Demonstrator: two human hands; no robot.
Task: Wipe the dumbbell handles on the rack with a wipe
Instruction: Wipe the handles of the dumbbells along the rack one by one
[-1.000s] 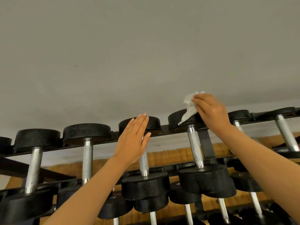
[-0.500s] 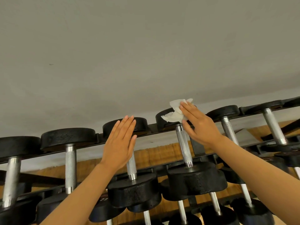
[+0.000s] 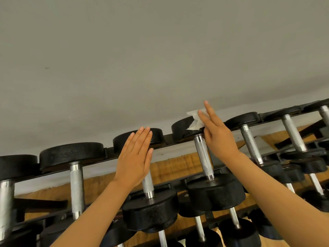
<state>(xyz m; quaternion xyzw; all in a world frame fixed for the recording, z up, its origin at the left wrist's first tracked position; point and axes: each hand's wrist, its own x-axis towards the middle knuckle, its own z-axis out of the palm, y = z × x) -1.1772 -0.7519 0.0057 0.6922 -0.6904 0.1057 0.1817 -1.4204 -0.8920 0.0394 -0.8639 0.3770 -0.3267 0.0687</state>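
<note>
A person's right hand (image 3: 218, 138) presses a white wipe (image 3: 195, 120) with straight fingers onto the far head of a dumbbell (image 3: 203, 157) on the rack's (image 3: 165, 142) top tier. The left hand (image 3: 135, 155), flat and holding nothing, hovers over the neighbouring dumbbell's handle (image 3: 148, 183).

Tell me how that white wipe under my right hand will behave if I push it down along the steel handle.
The wipe looks thin and crumpled, so it is probably floppy and will bunch rather than slide flat. The right hand presses it with straight fingers on the dumbbell head, so it may slip free. The handle looks knurled, which could snag it.
</note>
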